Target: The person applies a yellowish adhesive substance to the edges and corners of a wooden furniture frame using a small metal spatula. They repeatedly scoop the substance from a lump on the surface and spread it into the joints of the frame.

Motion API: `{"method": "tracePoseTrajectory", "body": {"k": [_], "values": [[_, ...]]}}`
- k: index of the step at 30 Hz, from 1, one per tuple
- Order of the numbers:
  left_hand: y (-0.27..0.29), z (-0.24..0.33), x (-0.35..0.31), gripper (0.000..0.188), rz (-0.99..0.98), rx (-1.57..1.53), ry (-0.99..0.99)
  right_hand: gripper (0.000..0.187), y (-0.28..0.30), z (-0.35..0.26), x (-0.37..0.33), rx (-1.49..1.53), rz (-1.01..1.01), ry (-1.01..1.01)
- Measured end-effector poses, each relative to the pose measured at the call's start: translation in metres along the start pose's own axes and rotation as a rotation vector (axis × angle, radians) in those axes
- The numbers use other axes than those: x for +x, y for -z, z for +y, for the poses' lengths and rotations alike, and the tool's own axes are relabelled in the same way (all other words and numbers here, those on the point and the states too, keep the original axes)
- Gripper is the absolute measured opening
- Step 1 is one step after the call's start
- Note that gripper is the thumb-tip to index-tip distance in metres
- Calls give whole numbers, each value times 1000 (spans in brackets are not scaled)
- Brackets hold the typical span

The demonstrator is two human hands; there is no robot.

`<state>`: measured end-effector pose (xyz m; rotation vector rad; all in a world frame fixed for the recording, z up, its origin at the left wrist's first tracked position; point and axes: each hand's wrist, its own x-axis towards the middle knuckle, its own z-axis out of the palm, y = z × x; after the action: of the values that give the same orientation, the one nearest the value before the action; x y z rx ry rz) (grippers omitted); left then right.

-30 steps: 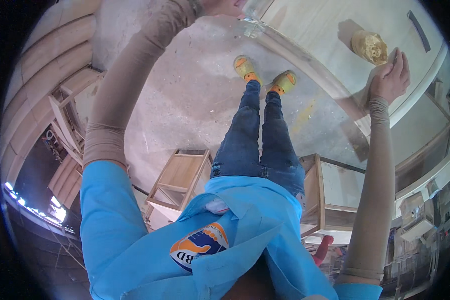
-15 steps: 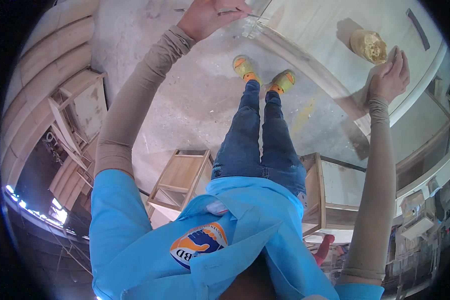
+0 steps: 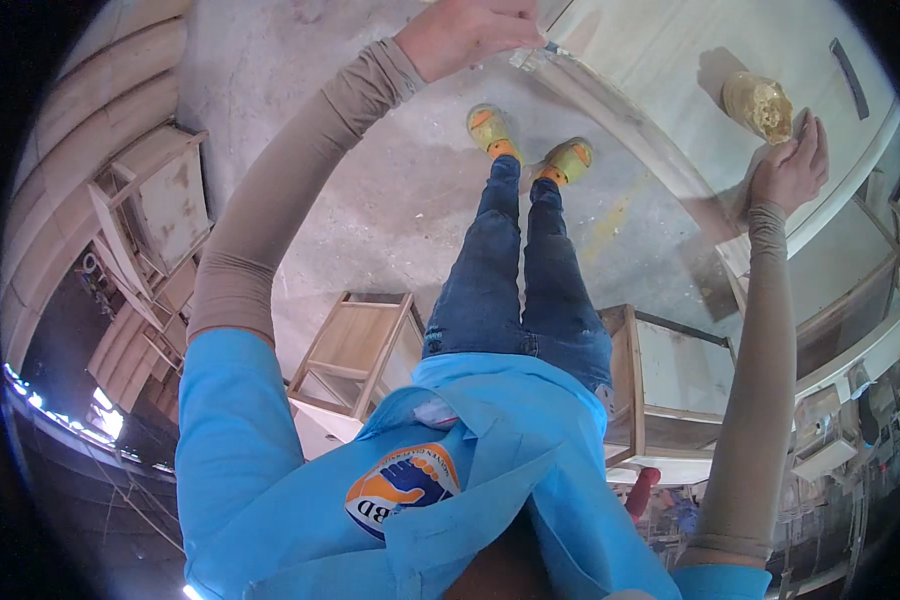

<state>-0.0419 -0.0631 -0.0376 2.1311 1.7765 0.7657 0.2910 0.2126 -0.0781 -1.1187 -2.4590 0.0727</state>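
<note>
At the top, my left hand is closed around a slim tool with a thin metal blade, most of it hidden by the fingers. The blade's tip meets the corner of a large pale wooden panel. My right hand rests near the panel's right side, its fingers stretched out and holding nothing I can see. Just beyond those fingertips is a rounded container crusted with yellowish paste. A dark flat strip lies farther right on the panel.
Wooden cabinet frames stand at the left, near my legs, and at the right. Curved stacked boards line the far left. The concrete floor is spotted with debris. Cluttered shelving fills the lower right.
My left hand has moved right, bringing the tool's tip along the panel's corner. The panel, container and right hand appear shifted slightly right and down in view.
</note>
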Motion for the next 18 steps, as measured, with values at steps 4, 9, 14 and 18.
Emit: {"method": "tracePoseTrajectory", "body": {"k": [4,9,14,18], "values": [[9,-4,6,10,-64,-1,-71,47,3,-4,-2,-19,-17,-44],[18,-9,1,11,-94,-105,20,47,3,-7,-3,-11,-10,-63],[18,-3,-3,9,-48,-322,283,47,1,-7,-2,-8,-8,-59],[21,-9,9,9,-125,-408,486,47,2,-2,-2,16,1,-35]]}}
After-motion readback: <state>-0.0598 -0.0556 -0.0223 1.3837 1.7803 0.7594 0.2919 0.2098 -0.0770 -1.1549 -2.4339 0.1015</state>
